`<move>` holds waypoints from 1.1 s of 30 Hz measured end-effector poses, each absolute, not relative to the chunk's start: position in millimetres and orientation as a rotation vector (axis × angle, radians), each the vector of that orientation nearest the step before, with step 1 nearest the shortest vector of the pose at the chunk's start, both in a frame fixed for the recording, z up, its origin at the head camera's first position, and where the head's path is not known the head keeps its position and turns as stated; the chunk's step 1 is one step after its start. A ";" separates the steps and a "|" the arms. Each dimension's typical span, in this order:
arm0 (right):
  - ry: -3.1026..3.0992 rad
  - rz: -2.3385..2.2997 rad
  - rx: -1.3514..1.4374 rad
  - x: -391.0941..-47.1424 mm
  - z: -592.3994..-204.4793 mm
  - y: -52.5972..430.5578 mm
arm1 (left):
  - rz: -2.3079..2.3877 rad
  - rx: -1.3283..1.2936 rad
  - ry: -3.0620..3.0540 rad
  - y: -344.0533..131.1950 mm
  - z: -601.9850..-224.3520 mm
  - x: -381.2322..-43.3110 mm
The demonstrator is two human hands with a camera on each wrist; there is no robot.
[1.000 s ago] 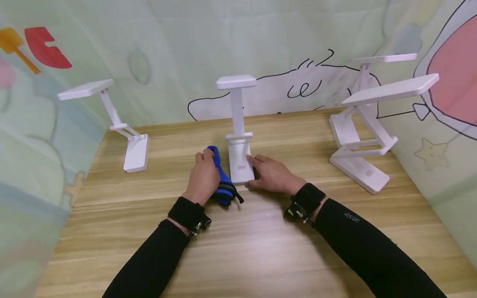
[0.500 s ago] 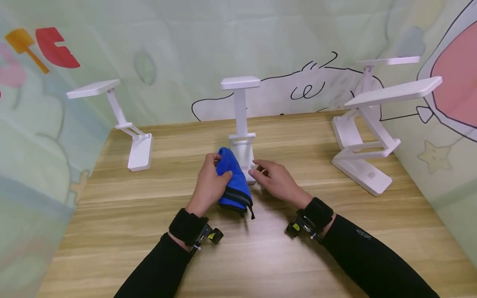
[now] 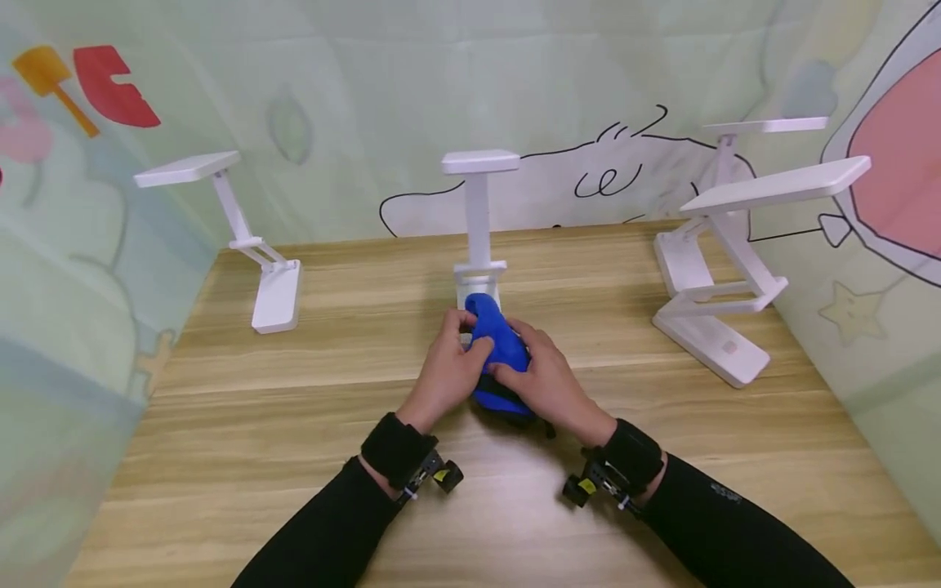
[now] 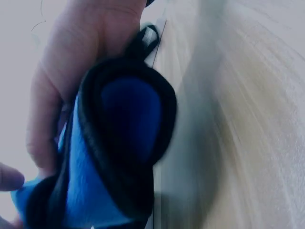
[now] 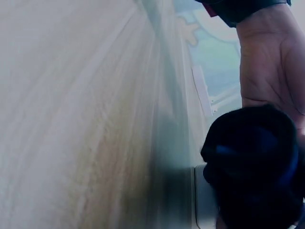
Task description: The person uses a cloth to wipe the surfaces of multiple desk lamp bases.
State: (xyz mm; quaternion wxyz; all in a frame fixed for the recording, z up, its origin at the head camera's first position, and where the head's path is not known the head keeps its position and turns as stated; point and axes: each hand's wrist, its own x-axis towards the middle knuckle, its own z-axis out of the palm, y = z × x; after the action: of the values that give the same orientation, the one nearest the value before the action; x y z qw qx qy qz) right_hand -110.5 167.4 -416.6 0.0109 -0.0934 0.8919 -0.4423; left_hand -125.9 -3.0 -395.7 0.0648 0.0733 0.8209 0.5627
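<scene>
Both hands hold a blue mitten-shaped cloth piece (image 3: 507, 351) low over the table, in front of the middle white desk lamp (image 3: 478, 216), whose base it mostly covers in the head view. My left hand (image 3: 447, 371) pinches its left side with thumb and fingers. On its right side my right hand (image 3: 555, 384) grips it, thumb on top. The left wrist view shows the open end of the blue cloth piece (image 4: 131, 119), trimmed in black with a small loop (image 4: 145, 43). That end looks dark in the right wrist view, with my right palm (image 5: 271, 71) behind it.
Another white desk lamp (image 3: 278, 298) stands at the left. Two more are at the right: a front lamp (image 3: 713, 347) and a back lamp (image 3: 680, 261) partly behind it. The wooden table (image 3: 353, 327) meets a printed cloth wall (image 3: 353, 122) at the back.
The blue cloth piece has moved from left of the middle lamp to in front of its base, carried by the left hand. The right hand has left the lamp base and taken hold of the cloth.
</scene>
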 end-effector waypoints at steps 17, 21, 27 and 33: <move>3.196 -0.753 -0.267 -101.2 -408.6 208.4 | 0.375 0.992 2.992 -10.9 -412.3 -163.6; 3.185 -0.686 -0.246 -102.9 -411.8 205.3 | 0.208 1.014 2.922 -5.4 -416.0 -168.5; 3.197 -0.666 -0.256 -106.2 -415.9 202.2 | 0.169 0.981 2.915 0.2 -420.0 -169.7; 3.202 -0.657 -0.271 -109.4 -417.2 201.8 | 0.173 0.966 2.922 -2.3 -417.3 -172.1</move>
State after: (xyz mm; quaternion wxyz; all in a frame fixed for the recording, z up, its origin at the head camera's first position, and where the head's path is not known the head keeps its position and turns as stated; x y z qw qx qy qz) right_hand -109.4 201.8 -417.2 -0.0690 -0.0824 0.9739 -0.1998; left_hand -172.1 -2.3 -417.3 0.0298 0.3132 0.9476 0.0560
